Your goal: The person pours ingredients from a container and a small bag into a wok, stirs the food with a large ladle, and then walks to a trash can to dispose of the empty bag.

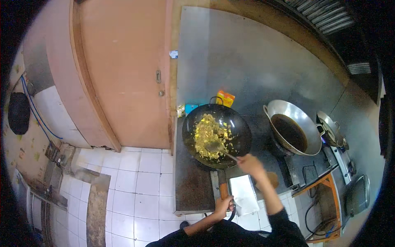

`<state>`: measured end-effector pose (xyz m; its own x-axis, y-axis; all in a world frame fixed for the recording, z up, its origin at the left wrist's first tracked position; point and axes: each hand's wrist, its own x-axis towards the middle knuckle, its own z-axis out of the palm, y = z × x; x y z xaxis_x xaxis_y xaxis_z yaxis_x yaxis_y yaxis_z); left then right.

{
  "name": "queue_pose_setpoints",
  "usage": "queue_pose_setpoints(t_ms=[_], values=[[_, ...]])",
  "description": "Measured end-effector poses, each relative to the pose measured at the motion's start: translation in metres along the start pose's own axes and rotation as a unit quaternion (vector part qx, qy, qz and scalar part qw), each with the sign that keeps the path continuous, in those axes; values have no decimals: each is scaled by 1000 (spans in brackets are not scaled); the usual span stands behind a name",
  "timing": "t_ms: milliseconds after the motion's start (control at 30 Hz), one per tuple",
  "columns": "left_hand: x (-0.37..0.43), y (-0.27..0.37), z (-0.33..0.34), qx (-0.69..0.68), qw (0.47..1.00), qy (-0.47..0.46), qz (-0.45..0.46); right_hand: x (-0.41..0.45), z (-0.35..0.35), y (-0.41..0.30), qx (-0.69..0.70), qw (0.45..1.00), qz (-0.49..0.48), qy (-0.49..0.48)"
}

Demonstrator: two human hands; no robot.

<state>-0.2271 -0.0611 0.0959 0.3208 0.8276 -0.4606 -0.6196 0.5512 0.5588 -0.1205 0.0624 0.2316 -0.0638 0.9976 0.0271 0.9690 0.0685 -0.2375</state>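
A black wok [242, 132] sits over the burner before me, holding a chopped yellow-and-brown food mixture [205, 132], probably with egg. My left hand [224, 205] grips the lower end of the wok's wooden handle [223, 190]. In my right hand [250, 164] is the shaft of a metal spatula [216, 147], its blade down in the food on the near side of the wok. The right hand is slightly blurred. Below it, beside the handle, lies a white sheet [244, 193], perhaps paper or foil.
A large two-handled metal wok [287, 108] of dark liquid stands on a burner to the right. Beyond it is a smaller pan [330, 129]. An orange-and-yellow packet [226, 98] and a blue pack [192, 108] stand behind the black wok. A closed door [123, 71] rises at left.
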Motion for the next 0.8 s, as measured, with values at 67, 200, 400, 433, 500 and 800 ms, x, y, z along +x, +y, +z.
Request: queue_pose_setpoints(t_ms=[67,200,400,433,500,800], values=[[-14,-1,24,2,1000,4,5,18,23,-8,-14,998,48,41],[3,-3,-5,-45,999,-7,-9,42,-53,-12,-98,984,-9,-150],[-15,-7,42,-23,1000,-7,-6,65,6,24,-60,997,40,-29],[-12,-6,26,-29,1000,7,-1,51,-23,3,-67,995,50,-44],[-3,6,-3,-14,1000,-4,-1,21,-72,-23,-117,986,85,-87],[6,-19,9,-47,998,-37,-20,31,1,4,-133,983,15,123]])
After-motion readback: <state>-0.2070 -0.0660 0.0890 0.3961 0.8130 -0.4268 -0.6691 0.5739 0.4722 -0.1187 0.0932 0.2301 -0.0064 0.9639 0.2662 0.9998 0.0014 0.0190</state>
